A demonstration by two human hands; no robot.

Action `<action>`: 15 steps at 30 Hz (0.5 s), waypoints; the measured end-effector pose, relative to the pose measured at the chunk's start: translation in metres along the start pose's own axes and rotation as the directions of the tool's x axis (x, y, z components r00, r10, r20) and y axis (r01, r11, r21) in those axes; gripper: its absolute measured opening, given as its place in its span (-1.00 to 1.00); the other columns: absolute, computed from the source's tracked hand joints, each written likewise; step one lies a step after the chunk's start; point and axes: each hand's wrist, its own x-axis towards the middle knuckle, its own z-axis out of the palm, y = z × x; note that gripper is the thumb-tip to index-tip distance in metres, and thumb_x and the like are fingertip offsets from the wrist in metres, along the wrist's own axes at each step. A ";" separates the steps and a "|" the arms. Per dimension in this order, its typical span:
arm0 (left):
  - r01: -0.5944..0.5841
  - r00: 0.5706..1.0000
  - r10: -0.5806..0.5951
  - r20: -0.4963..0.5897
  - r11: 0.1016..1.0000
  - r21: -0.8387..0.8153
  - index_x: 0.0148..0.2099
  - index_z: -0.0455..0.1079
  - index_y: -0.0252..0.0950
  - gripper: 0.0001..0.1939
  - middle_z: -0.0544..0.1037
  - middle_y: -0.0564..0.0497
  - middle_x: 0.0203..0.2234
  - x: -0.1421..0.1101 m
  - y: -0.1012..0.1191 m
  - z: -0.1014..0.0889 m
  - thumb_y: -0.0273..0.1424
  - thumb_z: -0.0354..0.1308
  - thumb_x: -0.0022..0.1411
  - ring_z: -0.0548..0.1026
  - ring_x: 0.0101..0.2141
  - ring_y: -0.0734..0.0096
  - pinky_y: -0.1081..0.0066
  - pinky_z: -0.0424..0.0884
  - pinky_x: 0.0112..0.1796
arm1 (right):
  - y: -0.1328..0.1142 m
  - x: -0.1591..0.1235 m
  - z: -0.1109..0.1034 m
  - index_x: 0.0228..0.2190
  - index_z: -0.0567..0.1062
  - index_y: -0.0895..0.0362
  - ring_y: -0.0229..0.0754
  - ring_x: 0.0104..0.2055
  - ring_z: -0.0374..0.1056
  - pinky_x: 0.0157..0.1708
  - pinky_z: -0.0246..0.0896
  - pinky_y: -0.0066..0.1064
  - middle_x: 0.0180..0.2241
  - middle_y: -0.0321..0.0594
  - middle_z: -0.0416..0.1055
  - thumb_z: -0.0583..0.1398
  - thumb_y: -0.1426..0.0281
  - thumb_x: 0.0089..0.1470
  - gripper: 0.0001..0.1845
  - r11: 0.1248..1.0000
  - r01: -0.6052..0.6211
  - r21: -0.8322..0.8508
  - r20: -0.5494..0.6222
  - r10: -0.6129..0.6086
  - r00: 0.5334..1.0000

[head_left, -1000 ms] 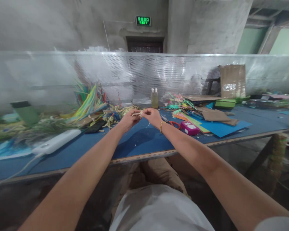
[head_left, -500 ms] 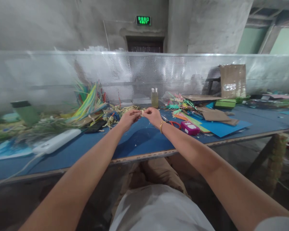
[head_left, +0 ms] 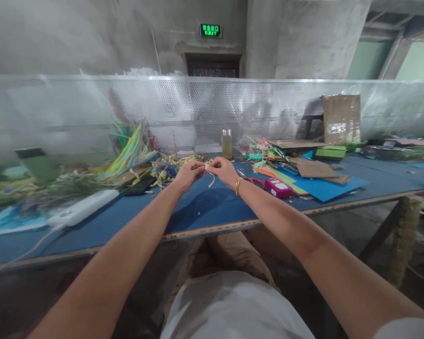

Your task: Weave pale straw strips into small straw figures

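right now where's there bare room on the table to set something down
The blue tabletop is mostly bare, small scraps aside, between the left hand, right hand and front edge; another patch lies right of the blue sheet. Crowded: behind the white power strip and around the purple item.

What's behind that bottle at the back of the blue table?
The perforated metal panel stands behind the bottle. Anything directly behind the bottle's yellowish lower part is covered, so I can't tell what's there.
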 end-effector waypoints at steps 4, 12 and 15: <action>-0.007 1.000 0.007 -0.011 1.000 0.024 -0.36 0.44 -0.33 -0.82 0.49 0.06 -0.51 0.000 0.000 0.000 -0.44 0.35 -0.05 0.43 -0.46 0.54 0.46 0.35 -0.33 | 0.002 0.001 0.000 -0.51 0.32 0.11 -0.34 -0.52 0.20 -0.48 0.12 -0.47 -0.57 -0.37 0.32 0.31 0.17 -0.16 -0.67 0.998 -0.012 0.057 0.015 0.011 1.000; -0.007 1.000 0.006 0.023 0.999 0.041 -0.38 0.46 -0.31 -0.86 0.49 0.06 -0.54 -0.001 0.000 -0.001 -0.41 0.34 -0.03 0.41 -0.50 0.55 0.48 0.32 -0.39 | -0.005 -0.002 0.000 -0.53 0.26 0.09 -0.33 -0.52 0.24 -0.49 0.17 -0.46 -0.57 -0.36 0.34 0.29 0.22 -0.12 -0.69 0.998 0.004 0.062 0.050 -0.007 0.999; -0.006 1.000 0.005 0.026 0.999 0.046 -0.39 0.47 -0.30 -0.85 0.48 0.08 -0.55 0.000 -0.001 0.000 -0.40 0.35 -0.05 0.40 -0.50 0.55 0.48 0.31 -0.41 | -0.007 -0.002 -0.001 -0.49 0.30 0.09 -0.30 -0.45 0.32 -0.40 0.28 -0.42 -0.52 -0.34 0.37 0.30 0.25 -0.14 -0.71 0.998 0.004 0.064 0.071 -0.009 0.997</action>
